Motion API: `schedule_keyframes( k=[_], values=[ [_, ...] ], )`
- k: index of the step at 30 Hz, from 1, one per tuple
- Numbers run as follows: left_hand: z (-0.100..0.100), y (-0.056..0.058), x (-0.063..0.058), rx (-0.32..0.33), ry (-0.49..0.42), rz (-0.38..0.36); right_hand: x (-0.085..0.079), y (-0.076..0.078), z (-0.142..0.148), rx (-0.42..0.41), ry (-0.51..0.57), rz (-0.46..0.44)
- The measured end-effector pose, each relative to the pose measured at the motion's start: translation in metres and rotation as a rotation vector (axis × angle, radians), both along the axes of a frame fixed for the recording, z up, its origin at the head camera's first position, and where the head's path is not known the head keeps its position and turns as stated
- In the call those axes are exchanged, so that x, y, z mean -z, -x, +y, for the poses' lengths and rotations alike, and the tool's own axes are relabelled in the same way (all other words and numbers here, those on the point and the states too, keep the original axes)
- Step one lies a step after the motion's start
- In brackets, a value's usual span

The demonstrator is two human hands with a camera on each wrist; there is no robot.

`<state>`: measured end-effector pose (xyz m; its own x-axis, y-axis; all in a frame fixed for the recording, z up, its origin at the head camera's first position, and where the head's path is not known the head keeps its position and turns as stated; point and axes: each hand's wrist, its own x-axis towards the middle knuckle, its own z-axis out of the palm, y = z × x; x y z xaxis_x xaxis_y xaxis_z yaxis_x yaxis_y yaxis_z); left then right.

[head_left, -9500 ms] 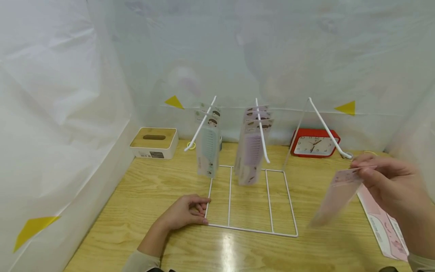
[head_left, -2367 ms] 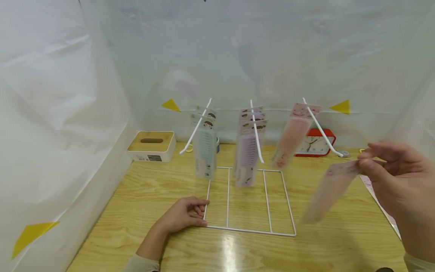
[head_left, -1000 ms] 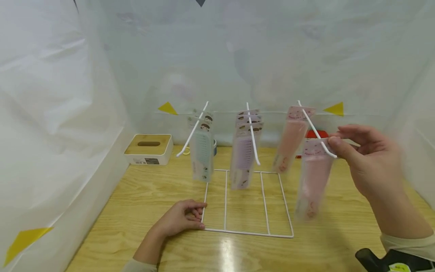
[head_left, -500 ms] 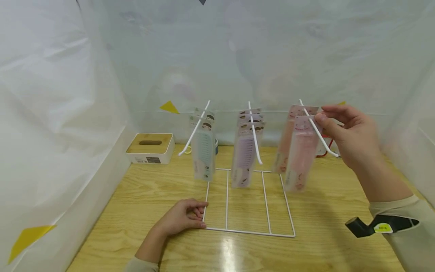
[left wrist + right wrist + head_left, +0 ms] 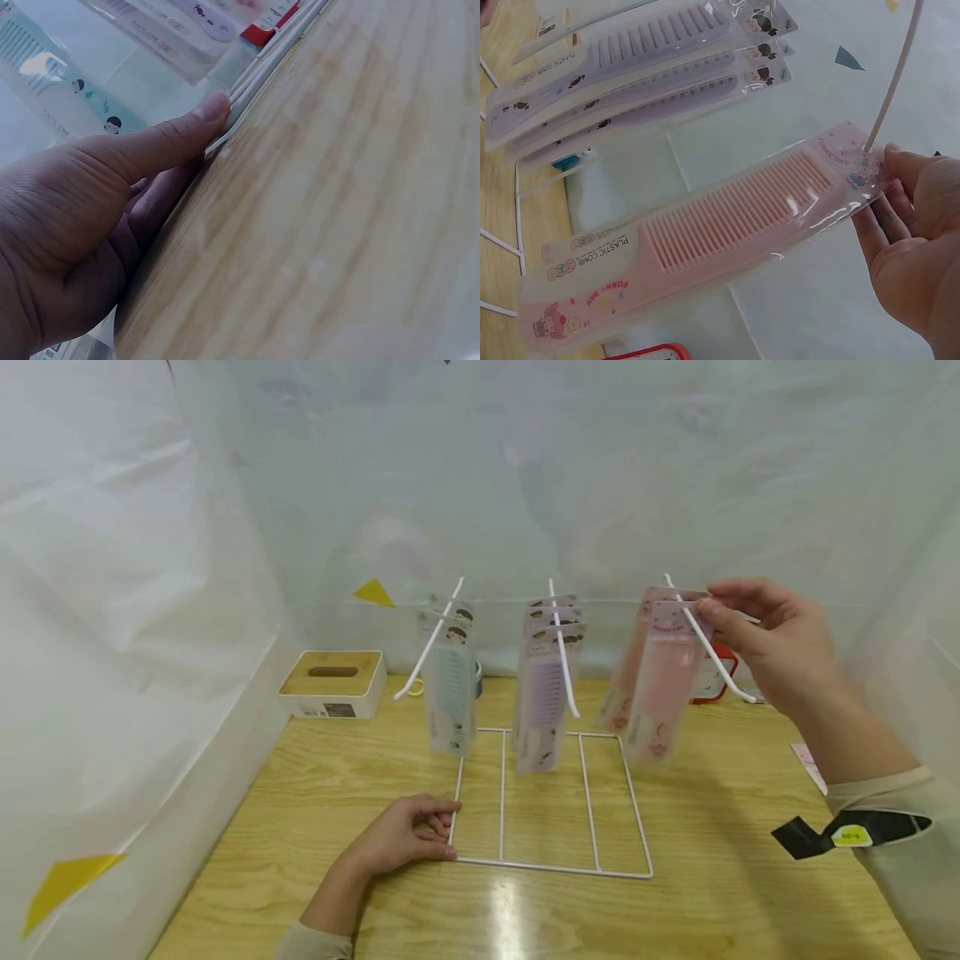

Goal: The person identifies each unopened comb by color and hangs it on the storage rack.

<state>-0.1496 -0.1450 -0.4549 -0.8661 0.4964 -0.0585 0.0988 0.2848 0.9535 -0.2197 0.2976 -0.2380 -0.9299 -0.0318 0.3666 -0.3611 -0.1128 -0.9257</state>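
My right hand (image 5: 787, 647) pinches the top edge of a pink comb pack (image 5: 663, 681) between thumb and fingers. In the right wrist view the right hook (image 5: 896, 75) of the white wire rack passes through the hole in that pack's header. A second pink pack (image 5: 622, 681) hangs just behind, partly covered. Down on the table, my left hand (image 5: 408, 835) grips the front left corner of the rack's base (image 5: 551, 867), its thumb (image 5: 172, 142) on the wire. Purple comb packs (image 5: 543, 693) hang from the middle hook, green ones (image 5: 452, 685) from the left.
A tissue box (image 5: 330, 703) with a wooden top stands at the back left. Behind the right hook is a red clock (image 5: 723, 675), partly hidden by the hand. Part of a pink pack (image 5: 808, 764) lies at the right. Pale sheeting encloses the table.
One pink pack has gone onto the right hook since the earliest frame. My right hand has brought another from the right and slid it back along the hook. The left hand keeps its place.
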Motion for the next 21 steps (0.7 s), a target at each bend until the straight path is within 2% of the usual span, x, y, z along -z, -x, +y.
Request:
schedule_keyframes(
  k=[6, 14, 16, 21],
  values=[
    [0.001, 0.001, 0.0, -0.006, -0.001, 0.002, 0.007, -0.004, 0.018, -0.102, 0.073, 0.054],
    [0.001, 0.001, 0.0, -0.004, -0.006, -0.001, 0.034, -0.015, 0.063, -0.005, -0.089, 0.009],
    [0.001, 0.002, 0.0, -0.005, -0.007, 0.002, 0.043, -0.017, 0.074, 0.04, -0.198, 0.005],
    [0.0, 0.001, 0.001, -0.002, -0.007, -0.003, 0.067, -0.021, 0.1, 0.18, -0.551, -0.03]
  ],
)
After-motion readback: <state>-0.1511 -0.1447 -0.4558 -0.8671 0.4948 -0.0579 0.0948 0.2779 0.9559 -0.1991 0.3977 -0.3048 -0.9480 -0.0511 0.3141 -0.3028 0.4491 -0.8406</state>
